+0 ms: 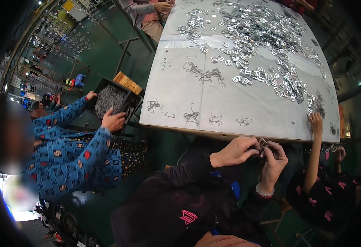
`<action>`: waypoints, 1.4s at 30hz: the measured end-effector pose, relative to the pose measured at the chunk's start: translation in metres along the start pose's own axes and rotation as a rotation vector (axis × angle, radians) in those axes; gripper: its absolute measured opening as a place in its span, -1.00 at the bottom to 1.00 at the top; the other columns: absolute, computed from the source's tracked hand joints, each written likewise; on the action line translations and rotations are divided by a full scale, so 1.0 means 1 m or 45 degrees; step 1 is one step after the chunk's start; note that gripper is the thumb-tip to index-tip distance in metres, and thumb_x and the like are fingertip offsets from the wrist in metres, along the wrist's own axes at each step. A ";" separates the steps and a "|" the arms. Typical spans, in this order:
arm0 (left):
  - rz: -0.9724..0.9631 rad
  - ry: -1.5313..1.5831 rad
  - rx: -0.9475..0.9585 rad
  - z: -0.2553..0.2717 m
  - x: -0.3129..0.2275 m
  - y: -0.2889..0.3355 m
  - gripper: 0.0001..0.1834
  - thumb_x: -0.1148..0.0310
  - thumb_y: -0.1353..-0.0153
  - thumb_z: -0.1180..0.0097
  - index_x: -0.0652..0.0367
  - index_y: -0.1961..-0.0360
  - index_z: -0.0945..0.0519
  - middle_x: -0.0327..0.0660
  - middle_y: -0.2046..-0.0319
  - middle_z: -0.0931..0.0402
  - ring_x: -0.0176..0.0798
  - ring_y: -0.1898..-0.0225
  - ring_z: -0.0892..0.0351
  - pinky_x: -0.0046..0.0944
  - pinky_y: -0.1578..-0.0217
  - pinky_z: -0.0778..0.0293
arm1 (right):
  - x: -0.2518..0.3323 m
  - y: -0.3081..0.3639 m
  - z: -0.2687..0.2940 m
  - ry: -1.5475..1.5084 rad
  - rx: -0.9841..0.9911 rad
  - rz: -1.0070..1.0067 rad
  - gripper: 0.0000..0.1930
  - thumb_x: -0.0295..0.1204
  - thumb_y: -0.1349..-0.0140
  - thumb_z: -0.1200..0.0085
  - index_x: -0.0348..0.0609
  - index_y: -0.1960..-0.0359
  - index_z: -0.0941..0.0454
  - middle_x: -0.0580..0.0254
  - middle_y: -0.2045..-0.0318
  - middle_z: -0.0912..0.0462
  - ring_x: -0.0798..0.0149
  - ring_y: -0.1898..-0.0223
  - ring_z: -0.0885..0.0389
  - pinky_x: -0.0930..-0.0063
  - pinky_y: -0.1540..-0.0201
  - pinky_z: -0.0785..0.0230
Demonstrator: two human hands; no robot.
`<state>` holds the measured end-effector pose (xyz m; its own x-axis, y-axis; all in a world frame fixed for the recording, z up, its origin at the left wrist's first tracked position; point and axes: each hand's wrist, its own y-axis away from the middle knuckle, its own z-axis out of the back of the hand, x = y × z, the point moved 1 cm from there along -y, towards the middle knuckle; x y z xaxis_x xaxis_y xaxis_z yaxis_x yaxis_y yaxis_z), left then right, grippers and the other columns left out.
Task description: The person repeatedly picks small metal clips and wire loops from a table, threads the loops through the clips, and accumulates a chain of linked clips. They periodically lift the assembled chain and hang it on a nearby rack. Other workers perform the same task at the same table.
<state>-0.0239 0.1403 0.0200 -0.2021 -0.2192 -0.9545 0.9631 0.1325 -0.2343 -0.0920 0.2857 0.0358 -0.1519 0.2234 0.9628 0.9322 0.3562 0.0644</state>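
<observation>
Just off the near edge of the table, my left hand (239,151) and my right hand (273,164) meet, fingertips pinched together. Between them is a small metal piece (263,143), like a buckle or bent hook; the fingers cover most of it. A bracelet circles my right wrist. On the white table (180,96), beyond my hands, lie a few bent wire hooks (243,122) and another group of wire hooks (215,119). Farther off, a big heap of flat metal buckles (263,33) spreads across the far side.
At the left, a person in a blue patterned top (71,158) has both hands at a black crate (126,105) full of small metal parts. Another person's hand (315,122) reaches onto the table at the right. A wooden block (127,83) lies beside the crate.
</observation>
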 end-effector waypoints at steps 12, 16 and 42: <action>0.171 -0.977 -0.532 0.150 0.102 -0.049 -0.74 0.31 -0.15 -0.18 0.16 0.15 -0.60 -0.13 0.21 -0.56 -0.06 0.17 -0.56 -0.09 0.26 -0.51 | -0.005 0.001 0.001 -0.164 0.092 -0.085 -0.85 -0.80 -0.05 -0.02 -0.40 0.35 -0.54 0.12 0.40 -0.53 0.36 0.50 -0.47 0.58 0.50 -0.36; 0.249 -1.415 -0.600 0.203 0.152 -0.057 -0.89 0.39 -0.11 -0.13 0.22 0.38 -0.56 -0.10 0.35 -0.51 0.00 0.24 -0.54 -0.04 0.29 -0.52 | 0.000 0.000 0.001 -0.077 0.087 -0.083 -0.87 -0.74 -0.07 -0.03 -0.38 0.33 -0.53 0.14 0.40 -0.50 0.38 0.52 -0.44 0.60 0.49 -0.33; -0.079 -0.159 -0.139 0.008 -0.027 0.022 -0.86 0.51 -0.03 -0.32 0.24 0.36 -0.63 -0.13 0.16 -0.55 -0.22 0.13 -0.57 -0.27 0.12 -0.49 | -0.007 0.050 -0.009 -0.028 -0.100 0.021 -0.85 -0.73 -0.13 -0.12 -0.45 0.25 -0.56 0.13 0.33 -0.65 0.46 0.44 -0.56 0.67 0.37 -0.41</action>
<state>0.0045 0.1411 0.0423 -0.2306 -0.3477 -0.9088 0.9230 0.2174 -0.3174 -0.0415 0.2933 0.0342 -0.1428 0.2490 0.9579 0.9574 0.2800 0.0700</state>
